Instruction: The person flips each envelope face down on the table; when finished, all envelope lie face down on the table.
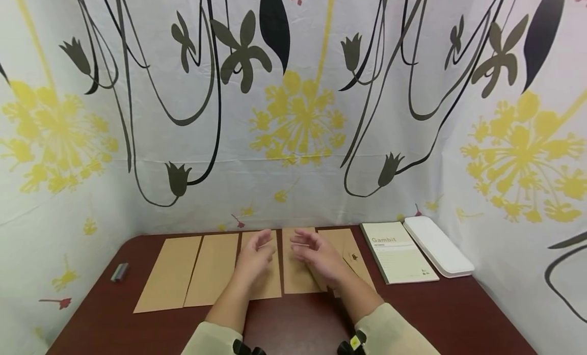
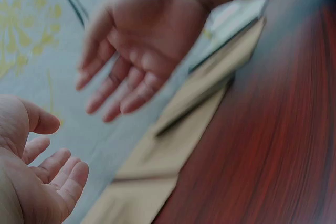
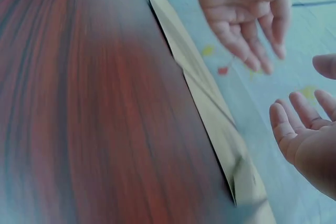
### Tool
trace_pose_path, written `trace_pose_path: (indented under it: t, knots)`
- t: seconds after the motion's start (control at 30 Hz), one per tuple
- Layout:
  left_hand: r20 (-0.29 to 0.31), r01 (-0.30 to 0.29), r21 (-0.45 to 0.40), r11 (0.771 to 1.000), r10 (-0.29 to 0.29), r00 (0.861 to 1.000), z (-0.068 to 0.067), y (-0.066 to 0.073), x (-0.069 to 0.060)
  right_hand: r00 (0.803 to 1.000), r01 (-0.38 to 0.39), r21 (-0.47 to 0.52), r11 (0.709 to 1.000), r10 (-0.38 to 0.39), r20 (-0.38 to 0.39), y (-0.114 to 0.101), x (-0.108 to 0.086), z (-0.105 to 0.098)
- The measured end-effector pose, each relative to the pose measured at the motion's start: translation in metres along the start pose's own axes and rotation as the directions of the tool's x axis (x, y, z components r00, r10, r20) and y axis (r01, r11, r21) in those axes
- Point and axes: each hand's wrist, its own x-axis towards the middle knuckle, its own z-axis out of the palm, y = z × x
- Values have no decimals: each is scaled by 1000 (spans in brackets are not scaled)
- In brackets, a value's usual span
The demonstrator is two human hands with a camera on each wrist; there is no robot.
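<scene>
Several flat brown kraft-paper pieces [image 1: 167, 273] lie side by side in a row on the dark red table; whether they are sheets or envelopes I cannot tell. My left hand [image 1: 254, 258] hovers over the middle piece [image 1: 270, 286], holding nothing, its fingers loosely bent. Facing it, palm inward, my right hand [image 1: 321, 258] is above the pieces right of the middle and also holds nothing. A gap separates the two hands. The rightmost kraft piece [image 1: 355, 255] bears a small dark mark and is partly hidden by the right hand and forearm.
Right of the row lies a pale "Gambit" notepad [image 1: 399, 253], with a white rounded case [image 1: 438, 246] beside it. A small grey object [image 1: 120, 272] sits near the table's left edge. Flower-patterned cloth [image 1: 293, 192] hangs behind the table and at both sides.
</scene>
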Motion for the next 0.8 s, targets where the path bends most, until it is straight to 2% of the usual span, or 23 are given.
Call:
trace_pose_path:
  t: [0.17,0.3,0.43,0.63,0.8]
  knots:
    - [13,-7,-64,998,7,1000,26,9,0,999,-36,-37,999,34,-30,3,-9,-32]
    - [22,-28,-86,996,30,999,39,10,1,996,-49,-47,998,45,-80,6,-11,-51]
    - [31,-18,-64,998,20,999,40,9,-1,994,-54,-55,997,49,-94,9,-10,-59]
    - [48,12,-40,999,-10,999,35,-1,-3,996,-76,3,997,76,-46,17,-11,-61]
    - [74,37,83,996,-43,996,36,-11,-1,994,-105,21,994,106,-42,21,-16,-62]
